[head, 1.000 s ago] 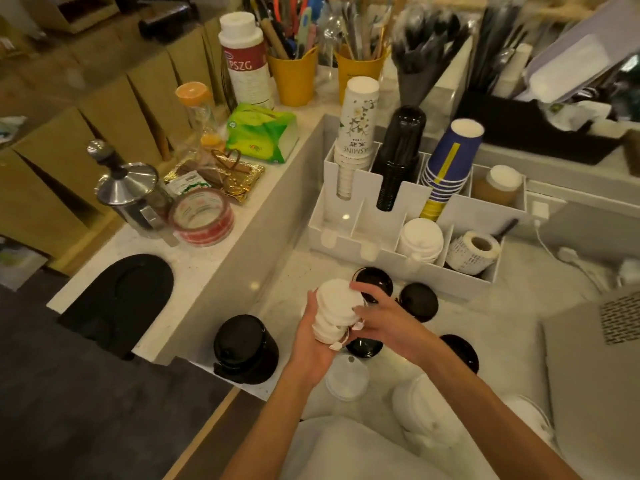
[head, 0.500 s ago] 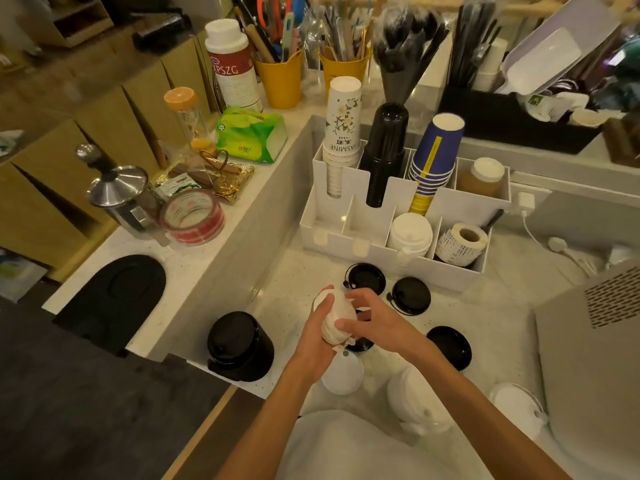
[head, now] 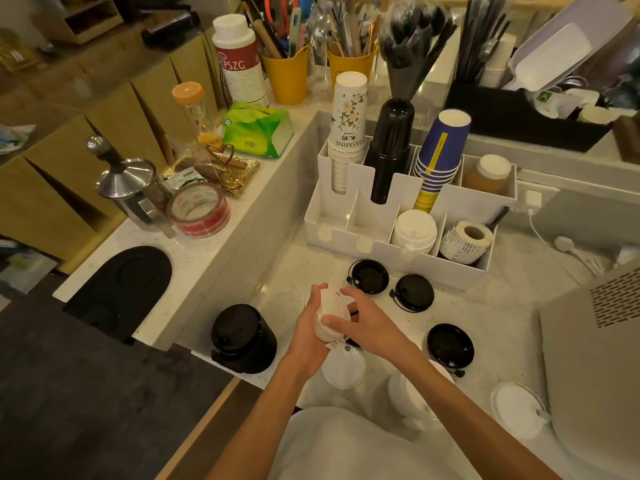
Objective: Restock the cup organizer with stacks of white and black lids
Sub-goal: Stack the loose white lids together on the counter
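Both hands are gripping a short stack of white lids (head: pixel 329 315) over the counter (head: pixel 498 327) near its front edge: left hand (head: pixel 308 327) cupping it from the side, right hand (head: pixel 363 320) pinching the other. The organizer (head: pixel 349 216) is standing toward the back edge, two front slots vacant. Risk: the stack is sitting tilted and may be loosening; lids could be slipping onto the black lids (head: pixel 369 276) lying loose below

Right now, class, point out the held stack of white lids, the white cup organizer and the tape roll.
stack of white lids (head: pixel 329 311), head view, side.
white cup organizer (head: pixel 450 268), head view, front wall.
tape roll (head: pixel 199 211), head view, rim.
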The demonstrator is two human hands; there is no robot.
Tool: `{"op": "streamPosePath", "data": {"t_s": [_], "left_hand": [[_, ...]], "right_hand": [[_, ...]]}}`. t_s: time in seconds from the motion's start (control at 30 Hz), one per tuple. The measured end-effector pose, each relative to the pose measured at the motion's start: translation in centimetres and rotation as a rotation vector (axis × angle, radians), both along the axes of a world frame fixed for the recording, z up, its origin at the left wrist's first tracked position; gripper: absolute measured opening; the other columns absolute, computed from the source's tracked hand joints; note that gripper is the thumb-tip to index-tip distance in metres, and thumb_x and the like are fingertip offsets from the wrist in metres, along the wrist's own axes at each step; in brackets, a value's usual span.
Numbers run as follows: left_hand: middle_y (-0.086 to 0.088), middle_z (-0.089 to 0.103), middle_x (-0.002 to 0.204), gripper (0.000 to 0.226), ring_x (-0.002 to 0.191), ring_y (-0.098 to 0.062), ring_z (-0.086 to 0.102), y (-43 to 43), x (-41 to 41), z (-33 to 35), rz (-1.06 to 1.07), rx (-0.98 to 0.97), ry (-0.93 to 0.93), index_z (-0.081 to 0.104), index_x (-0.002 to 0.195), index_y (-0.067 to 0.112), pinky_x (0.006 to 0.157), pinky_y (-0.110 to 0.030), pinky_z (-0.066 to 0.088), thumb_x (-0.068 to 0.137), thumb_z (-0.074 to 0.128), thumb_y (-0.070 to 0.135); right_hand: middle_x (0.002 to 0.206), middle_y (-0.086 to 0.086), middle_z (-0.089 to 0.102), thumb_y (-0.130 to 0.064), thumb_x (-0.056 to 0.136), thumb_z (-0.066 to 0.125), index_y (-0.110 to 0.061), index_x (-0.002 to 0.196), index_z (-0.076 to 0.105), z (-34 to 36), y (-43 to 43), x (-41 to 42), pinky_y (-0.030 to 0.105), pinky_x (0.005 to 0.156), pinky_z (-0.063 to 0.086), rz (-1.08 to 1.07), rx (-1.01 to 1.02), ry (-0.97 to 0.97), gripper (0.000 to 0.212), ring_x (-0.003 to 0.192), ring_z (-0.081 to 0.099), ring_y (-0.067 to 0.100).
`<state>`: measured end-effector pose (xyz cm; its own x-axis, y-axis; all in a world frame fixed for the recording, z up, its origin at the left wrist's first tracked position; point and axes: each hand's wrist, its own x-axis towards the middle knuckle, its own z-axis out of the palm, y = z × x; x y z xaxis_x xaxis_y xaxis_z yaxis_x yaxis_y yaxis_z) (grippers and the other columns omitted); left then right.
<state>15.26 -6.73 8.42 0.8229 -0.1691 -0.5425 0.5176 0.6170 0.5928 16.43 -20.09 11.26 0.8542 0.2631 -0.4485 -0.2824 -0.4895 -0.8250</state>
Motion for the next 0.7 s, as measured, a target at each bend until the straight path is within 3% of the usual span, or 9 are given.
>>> {"op": "streamPosePath", "data": {"t_s": [0.13, 0.23, 0.3, 0.4, 0.53, 0.63, 0.7], "left_hand": [[-0.011, 0.077, 0.102, 0.062, 0.093, -0.03, 0.075, 0.3, -0.2, -0.1, 0.057, -0.033, 0.021, 0.056, 0.135, 0.026, 0.083, -0.05, 0.057, 0.084, 0.052, 0.061], [-0.01, 0.077, 0.103, 0.059, 0.092, -0.03, 0.075, 0.3, -0.5, -0.2, 0.067, -0.036, 0.031, 0.056, 0.134, 0.031, 0.08, -0.051, 0.058, 0.086, 0.047, 0.065], [-0.01, 0.071, 0.114, 0.059, 0.098, -0.029, 0.073, 0.2, -0.7, -0.2, 0.065, -0.01, 0.024, 0.054, 0.134, 0.033, 0.082, -0.051, 0.057, 0.084, 0.046, 0.064], [-0.01, 0.064, 0.123, 0.05, 0.107, -0.028, 0.066, 0.4, -1.3, -0.3, 0.043, 0.065, 0.024, 0.054, 0.133, 0.033, 0.088, -0.05, 0.056, 0.089, 0.051, 0.055], [-0.007, 0.06, 0.127, 0.031, 0.112, -0.026, 0.062, 1.5, -1.1, -1.0, 0.042, 0.355, -0.002, 0.057, 0.128, 0.037, 0.082, -0.041, 0.06, 0.098, 0.057, 0.041], [-0.006, 0.058, 0.122, 0.025, 0.108, -0.027, 0.058, 2.5, -1.2, -1.4, 0.208, 0.26, 0.144, 0.062, 0.12, 0.034, 0.078, -0.045, 0.06, 0.095, 0.063, 0.035], [-0.008, 0.057, 0.126, 0.029, 0.108, -0.028, 0.057, 3.4, -1.5, -2.0, 0.267, 0.141, 0.197, 0.063, 0.124, 0.028, 0.077, -0.047, 0.058, 0.095, 0.064, 0.033]], "right_hand": [[0.126, 0.001, 0.057, -0.058, 0.072, 0.077, -0.029, 0.143, 0.038, -0.3, 0.6, -0.2, 0.043, 0.087, 0.058, 0.018, -0.059, -0.043, 0.086, 0.105, 0.063, 0.021], [0.131, 0.0, 0.057, -0.081, 0.055, 0.069, -0.035, 0.142, 0.039, -0.9, 0.9, -0.5, 0.048, 0.086, 0.059, 0.048, -0.081, -0.03, 0.102, 0.107, 0.064, 0.022], [0.128, -0.002, 0.06, -0.085, 0.054, 0.064, -0.032, 0.142, 0.043, -1.4, 1.0, -0.5, 0.046, 0.085, 0.06, 0.052, -0.101, -0.028, 0.105, 0.106, 0.064, 0.02], [0.124, -0.004, 0.063, -0.076, 0.068, 0.064, -0.027, 0.142, 0.045, -1.3, 1.1, -0.6, 0.038, 0.084, 0.059, 0.098, -0.139, -0.021, 0.091, 0.104, 0.065, 0.017], [0.13, 0.004, 0.062, -0.056, 0.096, 0.047, -0.021, 0.146, 0.043, -1.7, 1.1, -0.6, 0.033, 0.082, 0.057, 0.055, -0.101, 0.167, 0.061, 0.1, 0.064, 0.017], [0.134, 0.008, 0.056, -0.037, 0.101, 0.048, -0.016, 0.142, 0.046, -2.7, 1.8, -2.1, 0.036, 0.094, 0.049, 0.136, -0.447, 0.02, 0.046, 0.116, 0.057, 0.024], [0.141, 0.01, 0.046, -0.031, 0.099, 0.053, -0.018, 0.146, 0.039, -3.8, 2.9, -3.9, 0.036, 0.099, 0.044, 0.257, -0.616, -0.026, 0.05, 0.128, 0.046, 0.029]]}}
